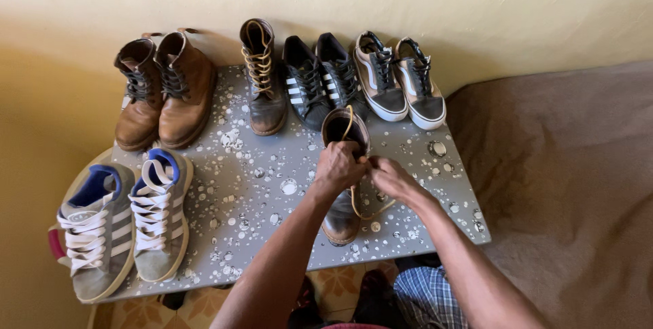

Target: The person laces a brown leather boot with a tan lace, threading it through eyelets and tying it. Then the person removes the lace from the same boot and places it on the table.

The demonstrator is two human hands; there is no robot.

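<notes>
A dark brown boot with tan laces stands on the grey speckled table, toe toward me. My left hand rests on top of the boot over its lacing. My right hand pinches the tan lace just beside it, and a loop of lace hangs down the boot's right side. Another strand curves up over the boot's open collar. Its matching boot stands upright at the back of the table.
Along the back stand a pair of tan brown boots, black striped sneakers and grey-black skate shoes. Grey sneakers with white laces sit at the front left. A brown cushioned seat lies to the right.
</notes>
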